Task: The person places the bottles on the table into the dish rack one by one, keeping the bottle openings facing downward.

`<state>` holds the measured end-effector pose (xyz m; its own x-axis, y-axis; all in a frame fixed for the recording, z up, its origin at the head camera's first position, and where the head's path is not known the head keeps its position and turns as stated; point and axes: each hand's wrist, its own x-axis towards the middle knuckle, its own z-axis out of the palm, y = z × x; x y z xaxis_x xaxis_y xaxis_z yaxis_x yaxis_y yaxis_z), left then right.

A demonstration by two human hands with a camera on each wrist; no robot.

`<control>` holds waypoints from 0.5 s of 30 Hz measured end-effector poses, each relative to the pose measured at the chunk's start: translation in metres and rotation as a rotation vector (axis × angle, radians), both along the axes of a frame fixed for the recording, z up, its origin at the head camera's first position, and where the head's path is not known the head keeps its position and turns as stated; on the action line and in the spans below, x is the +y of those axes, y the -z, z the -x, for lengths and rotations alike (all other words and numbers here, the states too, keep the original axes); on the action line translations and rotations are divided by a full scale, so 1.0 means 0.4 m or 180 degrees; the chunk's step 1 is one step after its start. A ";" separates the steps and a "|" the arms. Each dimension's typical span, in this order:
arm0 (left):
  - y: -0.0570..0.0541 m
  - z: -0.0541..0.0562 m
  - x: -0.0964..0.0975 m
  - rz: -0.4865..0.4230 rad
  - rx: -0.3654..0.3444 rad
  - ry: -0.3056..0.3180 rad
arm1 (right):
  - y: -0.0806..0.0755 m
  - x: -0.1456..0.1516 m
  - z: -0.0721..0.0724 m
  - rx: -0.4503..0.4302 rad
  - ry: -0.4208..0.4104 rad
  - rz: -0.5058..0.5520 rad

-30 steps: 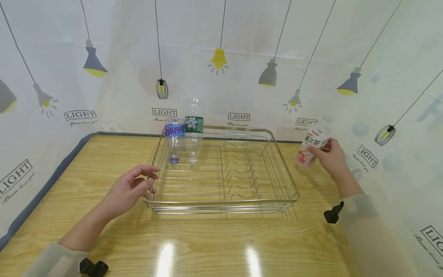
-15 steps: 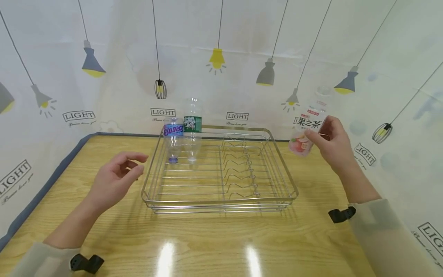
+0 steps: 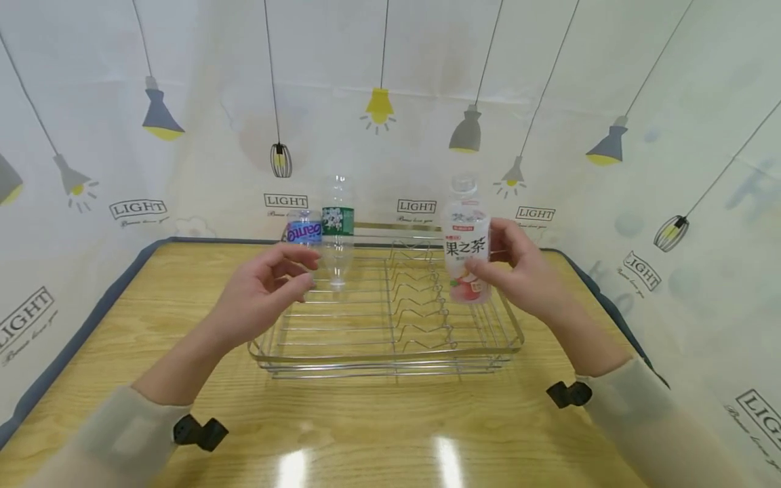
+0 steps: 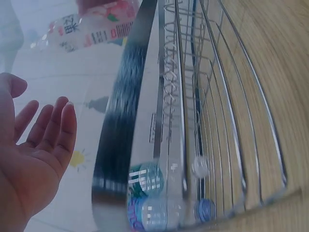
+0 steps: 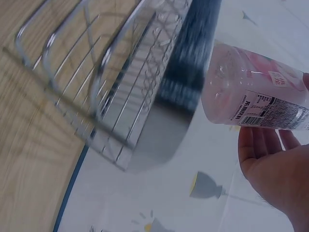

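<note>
My right hand (image 3: 527, 271) grips a clear plastic bottle (image 3: 466, 251) with a white and pink peach label, between thumb and fingers. In the head view this bottle is upright over the right part of a wire dish rack (image 3: 390, 352). The left hand (image 3: 262, 291) hovers above the rack's left side, its fingers loosely bent and holding nothing. Just beyond it, two more plastic bottles stand cap down in the rack's back left: one with a green label (image 3: 337, 221), one with a blue and purple label (image 3: 304, 232), partly hidden by the left fingers.
The rack has a flat metal rim (image 4: 118, 111) and a row of zigzag wire dividers (image 3: 421, 298) right of its middle. It stands on a wood-grain table (image 3: 366, 420). A white cloth printed with lamps hangs behind and at both sides.
My right hand has lifted the peach-label bottle from the right of the rack and brought it left over the rack. The left hand drew back from the rim, then moved right and inward.
</note>
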<state>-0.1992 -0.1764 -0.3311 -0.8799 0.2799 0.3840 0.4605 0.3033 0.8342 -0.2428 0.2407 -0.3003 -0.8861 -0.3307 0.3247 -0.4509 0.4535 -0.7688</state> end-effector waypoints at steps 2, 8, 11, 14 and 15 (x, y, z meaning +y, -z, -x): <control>-0.008 0.013 0.031 -0.0027 -0.0101 0.0152 | 0.003 -0.026 -0.006 -0.0038 -0.0117 -0.0012; -0.023 0.046 0.112 -0.0152 -0.0241 0.0574 | 0.013 -0.087 -0.019 -0.0043 -0.0357 -0.0016; -0.032 0.057 0.143 -0.0224 -0.0288 0.0686 | 0.016 -0.107 -0.023 -0.0006 -0.0464 -0.0051; -0.043 0.066 0.163 -0.0234 -0.0316 0.0687 | 0.020 -0.120 -0.026 0.0050 -0.0539 -0.0090; -0.047 0.068 0.169 -0.0244 -0.0332 0.0701 | 0.021 -0.122 -0.028 0.0054 -0.0556 -0.0117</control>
<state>-0.2263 -0.1087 -0.3124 -0.8369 0.4427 0.3219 0.4188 0.1393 0.8973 -0.2316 0.1917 -0.3087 -0.8086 -0.4911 0.3240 -0.5381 0.3947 -0.7447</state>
